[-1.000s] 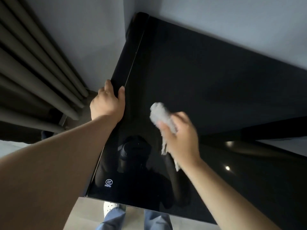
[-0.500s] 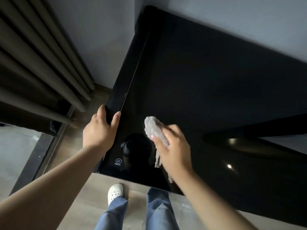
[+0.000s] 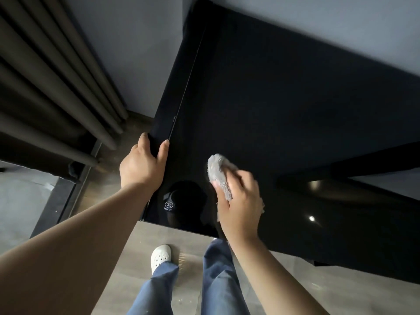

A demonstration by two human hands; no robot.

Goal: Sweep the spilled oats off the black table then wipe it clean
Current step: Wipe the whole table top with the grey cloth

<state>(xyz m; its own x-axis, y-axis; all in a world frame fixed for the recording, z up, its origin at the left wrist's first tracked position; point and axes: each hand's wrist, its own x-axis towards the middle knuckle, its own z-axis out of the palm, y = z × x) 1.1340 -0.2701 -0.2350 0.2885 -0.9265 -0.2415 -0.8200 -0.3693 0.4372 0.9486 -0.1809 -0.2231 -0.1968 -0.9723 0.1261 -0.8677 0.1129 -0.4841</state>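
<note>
The glossy black table [image 3: 284, 98] fills the upper right of the head view. Its near left corner carries a small white stamp. My right hand [image 3: 241, 201] presses a bunched grey cloth [image 3: 218, 171] flat on the tabletop close to that corner. My left hand [image 3: 143, 162] grips the table's left edge, thumb on top and fingers over the side. I see no oats on the visible tabletop. The surface mirrors my head and a ceiling light.
Dark pleated curtains [image 3: 52, 83] hang at the left beside a grey wall [image 3: 136, 42]. A dark threshold strip [image 3: 59, 201] runs along the floor below them. My jeans and a white clog [image 3: 161, 255] stand on the grey floor by the table's near edge.
The view has pulled back, so the table's near edge, the floor and my legs show. My left hand has slid along the left edge toward the near corner; the cloth stayed near that corner.
</note>
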